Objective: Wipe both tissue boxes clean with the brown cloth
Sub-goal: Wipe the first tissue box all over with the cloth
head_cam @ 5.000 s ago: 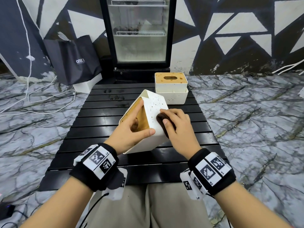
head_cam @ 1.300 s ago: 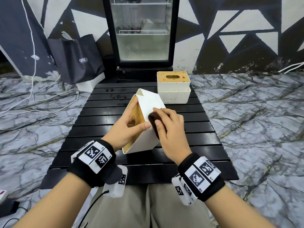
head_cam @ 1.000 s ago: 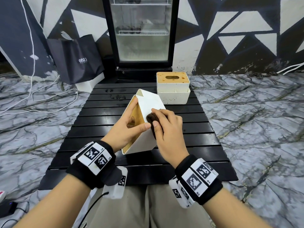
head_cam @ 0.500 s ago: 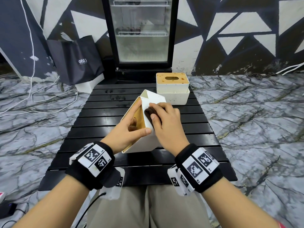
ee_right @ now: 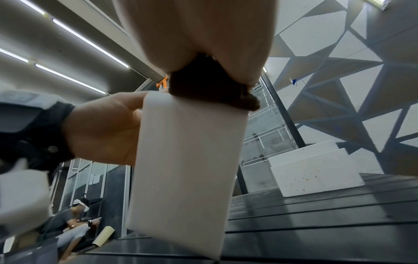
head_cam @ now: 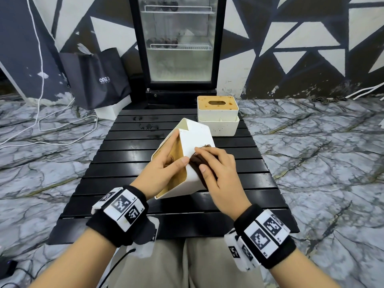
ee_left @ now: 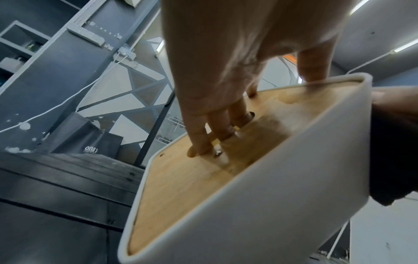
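Observation:
A white tissue box [head_cam: 195, 140] with a wooden lid [ee_left: 181, 187] stands tilted on one edge on the black slatted table [head_cam: 124, 154]. My left hand [head_cam: 164, 169] grips it, with fingers [ee_left: 203, 132] in the lid's slot and the thumb on the white side. My right hand [head_cam: 218, 169] presses a folded brown cloth [head_cam: 199, 161] against that white side [ee_right: 187, 160]; the cloth [ee_right: 208, 85] sits under the palm. A second tissue box [head_cam: 217, 115], its wooden lid and white wall [ee_right: 314, 176] speckled with brown spots, stands upright at the table's far right.
A glass-door fridge [head_cam: 176, 44] stands just behind the table. A black shopping bag [head_cam: 97, 80] leans against the wall at the left, with white cables [head_cam: 41, 121] on the marble floor. A seated person [ee_right: 72, 221] is far off in the right wrist view.
My right hand has slid the cloth down the box's white side toward me, after working higher up half a second ago. The left hand keeps its hold; the side's spots from five seconds ago are gone.

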### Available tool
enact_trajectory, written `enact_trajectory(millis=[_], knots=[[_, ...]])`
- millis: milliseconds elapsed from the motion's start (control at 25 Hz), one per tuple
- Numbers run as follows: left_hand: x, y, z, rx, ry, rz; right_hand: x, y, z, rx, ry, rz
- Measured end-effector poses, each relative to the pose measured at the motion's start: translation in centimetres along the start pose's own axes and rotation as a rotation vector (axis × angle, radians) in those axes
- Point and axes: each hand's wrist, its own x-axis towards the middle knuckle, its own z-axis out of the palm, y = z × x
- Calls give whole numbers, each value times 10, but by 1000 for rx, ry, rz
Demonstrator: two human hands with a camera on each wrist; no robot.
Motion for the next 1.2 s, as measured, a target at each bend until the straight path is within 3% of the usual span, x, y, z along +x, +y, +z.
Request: enact_trajectory(millis=[520,680,880,1200], knots=[[-6,12,-4,49,5,-79,42,14,-8,-38,-15,171],[-3,13,-5,93,8,-87,36,9,0,-87,31,123],[1,10,-3,-19,-8,-87,14,7,4,-128,65,-22],[-3,9,-6,6,-77,-73,38,23,-8,-90,84,17]])
